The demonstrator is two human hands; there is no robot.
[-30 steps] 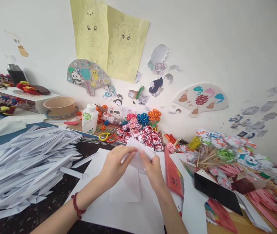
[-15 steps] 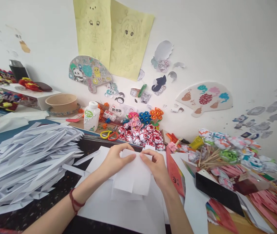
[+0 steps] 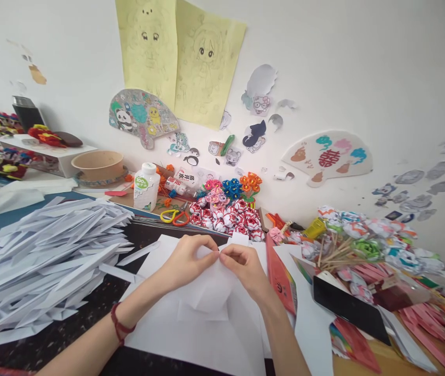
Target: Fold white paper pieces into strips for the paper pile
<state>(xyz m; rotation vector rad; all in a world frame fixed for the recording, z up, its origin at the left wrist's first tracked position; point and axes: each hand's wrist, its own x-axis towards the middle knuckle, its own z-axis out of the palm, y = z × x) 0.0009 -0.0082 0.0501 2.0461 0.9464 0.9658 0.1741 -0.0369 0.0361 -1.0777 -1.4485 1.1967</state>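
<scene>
A piece of white paper (image 3: 211, 284) hangs from both hands, pinched at its top edge and slightly curved. My left hand (image 3: 191, 261), with a dark red cord bracelet on its wrist, grips it between thumb and fingers. My right hand (image 3: 244, 266) pinches the same edge, the two thumb tips almost touching. Under it another small white paper (image 3: 202, 313) lies on a larger white sheet (image 3: 191, 347). Just beyond the hands is a small folded white paper (image 3: 240, 239).
Folded white paper strips (image 3: 50, 261) heap at left. Behind stand a white bottle (image 3: 146, 188), scissors (image 3: 175, 215) and red-and-white paper flowers (image 3: 230, 215). To the right lie a red packet (image 3: 280, 277), a black phone (image 3: 351, 309) and wooden sticks (image 3: 337, 253).
The held paper has gone from fairly flat, with two lower flaps showing, to curved and bunched. My right hand has moved slightly left, bringing the fingertips together.
</scene>
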